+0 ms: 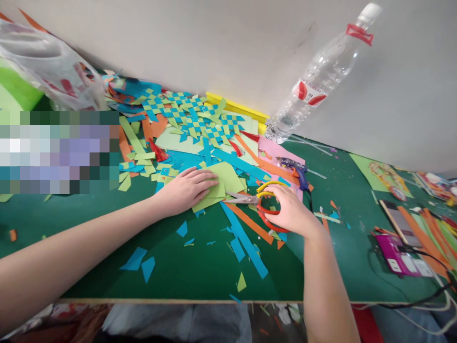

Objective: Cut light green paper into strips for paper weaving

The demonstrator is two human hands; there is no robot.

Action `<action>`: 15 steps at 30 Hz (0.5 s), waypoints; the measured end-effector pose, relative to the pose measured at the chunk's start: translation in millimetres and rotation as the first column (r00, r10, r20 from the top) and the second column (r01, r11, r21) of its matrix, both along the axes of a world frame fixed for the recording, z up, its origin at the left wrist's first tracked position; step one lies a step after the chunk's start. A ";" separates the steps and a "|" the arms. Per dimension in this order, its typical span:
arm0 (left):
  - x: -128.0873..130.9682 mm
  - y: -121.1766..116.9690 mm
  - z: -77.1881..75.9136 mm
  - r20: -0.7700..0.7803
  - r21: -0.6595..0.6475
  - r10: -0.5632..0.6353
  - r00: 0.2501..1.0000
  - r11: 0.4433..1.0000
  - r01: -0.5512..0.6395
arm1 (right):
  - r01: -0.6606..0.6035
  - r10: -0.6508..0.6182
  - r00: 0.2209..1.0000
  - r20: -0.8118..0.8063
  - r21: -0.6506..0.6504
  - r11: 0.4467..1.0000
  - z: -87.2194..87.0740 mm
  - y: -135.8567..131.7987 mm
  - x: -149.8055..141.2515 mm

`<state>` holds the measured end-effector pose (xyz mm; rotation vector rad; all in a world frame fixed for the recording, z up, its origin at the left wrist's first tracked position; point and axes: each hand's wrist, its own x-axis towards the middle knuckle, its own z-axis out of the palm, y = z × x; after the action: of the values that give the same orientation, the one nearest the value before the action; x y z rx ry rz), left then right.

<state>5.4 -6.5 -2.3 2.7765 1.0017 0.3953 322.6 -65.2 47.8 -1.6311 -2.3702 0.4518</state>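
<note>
My left hand lies flat, fingers stretched out, on light green paper. The paper's sheets or folds overlap beneath it. In my right hand is a pair of scissors with yellow and orange-red handle loops. Its blades point left, parted slightly, with their tips at the paper's lower right edge; whether they touch it I cannot tell. Blue strips and an orange strip lie under and below the scissors. Beyond my left hand are woven blue-and-green paper pieces with red tassels.
Paper scraps litter the green table. A clear bottle leans against the wall. A purple glue gun rests on pink paper at the right. Farther right are a phone, a magenta box and cables. A plastic bag stands back left.
</note>
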 end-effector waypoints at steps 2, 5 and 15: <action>0.1 0.0 -0.1 -0.005 0.003 0.001 1.000 1.000 -0.001 | -0.004 0.004 1.000 -0.001 0.000 1.000 1.0 -0.5 -1.8; 0.0 0.1 -0.7 0.001 0.006 0.000 1.000 1.000 0.000 | -0.011 0.011 1.000 0.001 0.003 1.000 0.7 -0.6 -2.5; 0.0 0.0 -0.5 -0.008 0.003 -0.002 1.000 1.000 0.002 | -0.027 0.027 1.000 0.006 0.015 1.000 1.1 -0.5 -1.6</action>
<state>5.4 -6.6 -2.8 2.7840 1.0011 0.3865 321.0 -65.7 48.9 -1.5974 -2.3964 0.4339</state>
